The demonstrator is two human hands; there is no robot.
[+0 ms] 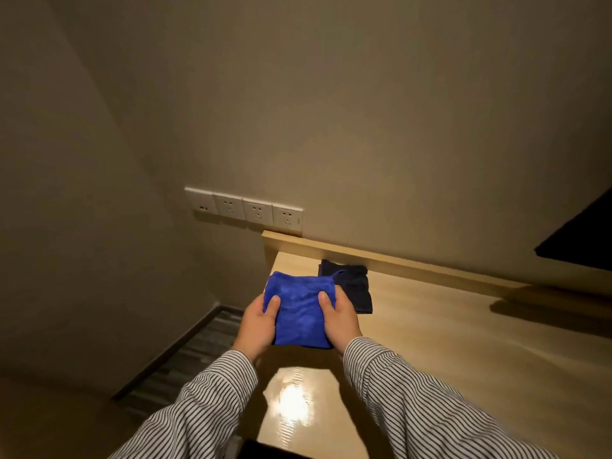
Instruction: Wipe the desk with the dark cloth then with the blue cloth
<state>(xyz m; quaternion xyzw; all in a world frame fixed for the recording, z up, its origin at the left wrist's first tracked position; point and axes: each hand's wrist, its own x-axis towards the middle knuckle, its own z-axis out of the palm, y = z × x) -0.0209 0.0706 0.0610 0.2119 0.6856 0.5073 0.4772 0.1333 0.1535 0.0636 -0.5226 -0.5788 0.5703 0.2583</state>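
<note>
The left hand (256,326) and the right hand (339,321), both in striped sleeves, clamp the opposite sides of a folded bright blue fleecy cloth (299,309), thumbs on top, at the left end of the pale glossy wooden desk (447,342). A folded dark navy cloth (356,289) lies on the desk just behind it, against the raised back edge, under a row of white wall sockets (245,210)

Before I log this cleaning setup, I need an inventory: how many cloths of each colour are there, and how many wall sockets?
Bright blue microfibre cloth, gripped by left hand and right hand: 1
Dark navy folded cloth, lying on the light wooden desk: 1
White wall socket plates: 4
Total: 6
</note>
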